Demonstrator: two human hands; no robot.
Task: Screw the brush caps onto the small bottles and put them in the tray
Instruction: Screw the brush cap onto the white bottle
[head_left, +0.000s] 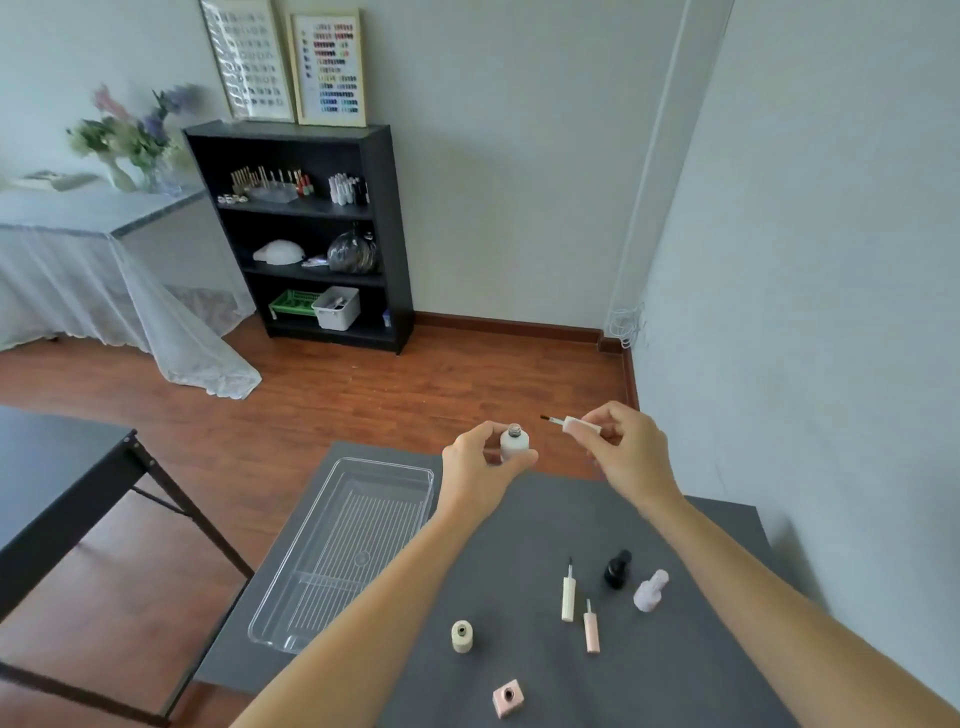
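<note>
My left hand (475, 462) holds a small white bottle (514, 441) upright, its open neck showing. My right hand (626, 452) holds a white brush cap (576, 425) just right of it, with the brush tip pointing left toward the bottle. Both hands are raised above the far edge of the grey table (675, 675). The clear plastic tray (348, 551) lies empty on the table's left side. On the table lie a cream brush cap (568, 595), a pink brush cap (591, 629), an open cream round bottle (462, 635) and an open pink square bottle (507, 698).
A capped black bottle (617, 569) and a capped pale lilac bottle (650, 591) rest on the table's right part. A black table (57, 467) stands to the left, a black shelf (306, 234) at the far wall. The wall runs close on the right.
</note>
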